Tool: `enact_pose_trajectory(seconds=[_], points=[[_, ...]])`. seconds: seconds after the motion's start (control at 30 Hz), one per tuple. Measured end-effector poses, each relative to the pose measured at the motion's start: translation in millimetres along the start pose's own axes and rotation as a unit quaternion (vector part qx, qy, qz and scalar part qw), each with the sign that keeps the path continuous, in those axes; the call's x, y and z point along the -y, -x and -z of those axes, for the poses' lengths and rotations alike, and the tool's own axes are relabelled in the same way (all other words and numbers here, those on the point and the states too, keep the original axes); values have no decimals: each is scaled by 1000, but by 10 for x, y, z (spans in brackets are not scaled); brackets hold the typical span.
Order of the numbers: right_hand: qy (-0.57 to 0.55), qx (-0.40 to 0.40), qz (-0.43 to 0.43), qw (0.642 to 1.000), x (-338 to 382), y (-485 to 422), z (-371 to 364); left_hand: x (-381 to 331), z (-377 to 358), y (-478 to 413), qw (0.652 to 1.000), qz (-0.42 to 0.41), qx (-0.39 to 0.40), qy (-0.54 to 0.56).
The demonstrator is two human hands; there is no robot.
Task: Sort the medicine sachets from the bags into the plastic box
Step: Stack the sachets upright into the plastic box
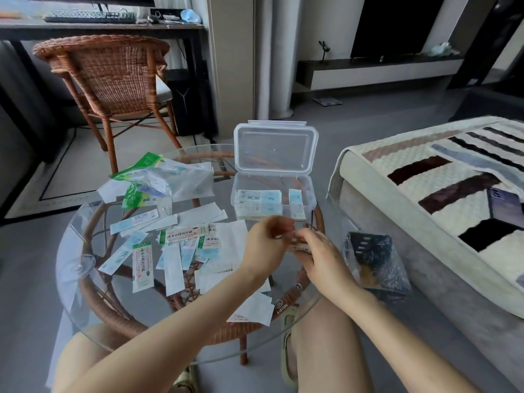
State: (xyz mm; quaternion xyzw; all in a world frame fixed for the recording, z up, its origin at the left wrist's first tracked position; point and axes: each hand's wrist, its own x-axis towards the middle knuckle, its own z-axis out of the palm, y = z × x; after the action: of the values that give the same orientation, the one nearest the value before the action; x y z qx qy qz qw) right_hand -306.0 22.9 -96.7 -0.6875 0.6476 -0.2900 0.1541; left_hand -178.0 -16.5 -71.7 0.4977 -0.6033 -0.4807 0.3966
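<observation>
A clear plastic box (310,202) stands open at the far side of the round glass table (73,259), its lid (275,146) upright. Two piles of sachets (259,201) lie inside. Several loose sachets (143,266) are spread over the table's middle and left. Empty plastic bags (167,180) lie at the far left. My right hand (317,256) grips a small stack of sachets (297,247) just in front of the box. My left hand (269,242) pinches at the stack's left end.
A wicker chair (113,78) stands beyond the table on the left. A sofa with a patterned cover (442,199) is on the right. A small bin lined with plastic (374,262) sits between table and sofa. My knees are under the table's near edge.
</observation>
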Motion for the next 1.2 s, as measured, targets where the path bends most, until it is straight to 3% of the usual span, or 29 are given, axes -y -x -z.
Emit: enact_pose_trajectory(seconds=[0.1, 0.2, 0.27, 0.33, 0.4, 0.5, 0.67, 0.77, 0.87, 0.93, 1.03, 1.2], points=[[7, -32, 14, 999, -14, -10, 20, 24, 37, -23, 999, 23, -39, -28], [4, -37, 13, 999, -12, -13, 6, 45, -8, 7, 999, 31, 0, -32], [6, -29, 15, 999, -26, -6, -26, 64, -31, 40, 993, -17, 20, -113], [22, -15, 19, 999, -57, 12, -33, 96, -16, 40, 963, -103, 25, -247], [72, -30, 41, 996, -82, 39, 3, 121, 17, 33, 940, -152, 36, -305], [204, -80, 109, 970, -76, 27, 78, 110, 51, 20, 924, -181, 50, -334], [237, -58, 161, 956, -3, -91, 175, 6, 181, 5, 915, -204, 65, -341], [254, -85, 192, 944, 222, -161, 415, -193, 384, -4, 914, -236, 70, -323], [239, -175, 204, 933, 457, -429, 700, -379, 695, -153, 933, -230, -27, -275], [229, -206, 185, 933, 566, -745, 727, -393, 889, -361, 923, -206, -101, -310], [315, -127, 113, 934, 578, -1226, 488, -280, 1007, -604, 909, -145, -96, -378], [407, 26, 113, 906, 584, -1635, 165, -120, 985, -741, 945, -100, -70, -305]])
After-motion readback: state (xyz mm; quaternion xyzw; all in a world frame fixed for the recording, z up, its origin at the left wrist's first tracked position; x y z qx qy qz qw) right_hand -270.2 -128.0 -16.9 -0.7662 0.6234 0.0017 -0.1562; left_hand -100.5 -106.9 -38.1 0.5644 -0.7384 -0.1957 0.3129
